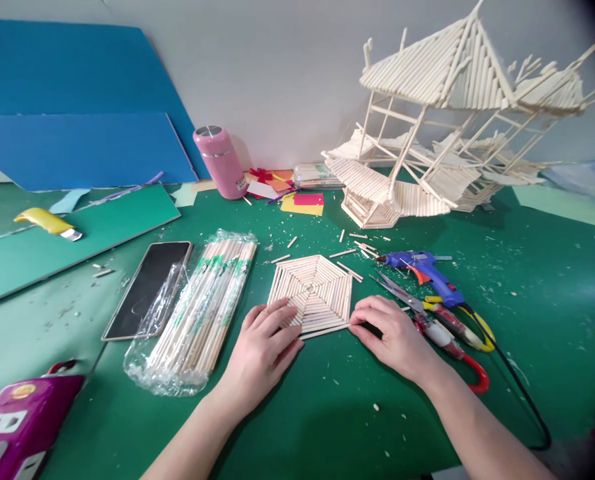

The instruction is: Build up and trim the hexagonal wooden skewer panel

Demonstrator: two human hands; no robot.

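Observation:
A hexagonal panel of thin wooden sticks (322,280) lies flat on the green table, its sticks set in rings round a centre. My left hand (267,337) rests on its lower left part, fingers apart and holding nothing. Along the panel's near edge lies a loose stick (322,331), with its left end by my left thumb. The fingertips of my right hand (384,330) are pinched together on that stick's right end, at the panel's lower right corner.
A plastic-wrapped stick bundle (204,300) and a phone (150,290) lie left. Scissors (402,293), pliers (442,333) and a blue glue gun (424,270) lie right. Behind are a pink bottle (222,163) and a stick pavilion model (427,133). A yellow cutter (47,220) is far left.

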